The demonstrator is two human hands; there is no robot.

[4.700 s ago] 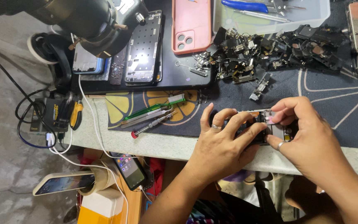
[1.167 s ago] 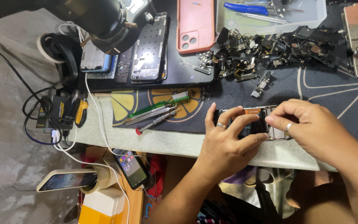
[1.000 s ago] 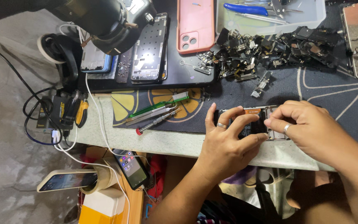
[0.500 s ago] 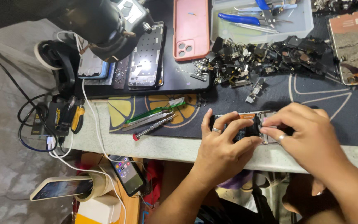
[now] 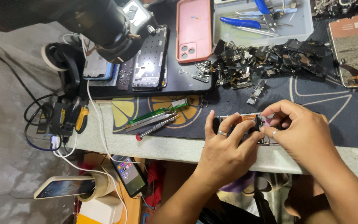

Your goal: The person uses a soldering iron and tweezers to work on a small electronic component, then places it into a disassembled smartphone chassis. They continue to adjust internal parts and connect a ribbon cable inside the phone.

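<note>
Both the left hand [image 5: 224, 153] and right hand [image 5: 305, 135] close their fingers [image 5: 245, 133] around an opened phone [image 5: 249, 122] at the tabletop's [image 5: 166, 145] near edge.

Both forearms reach up from below; left hand [image 5: 224, 151] spreads its ringed fingers, right hand [image 5: 301, 132] curls fingertips together in a pinching grip.

Phone repair workshop: scattered phone parts [image 5: 266, 66]
</note>
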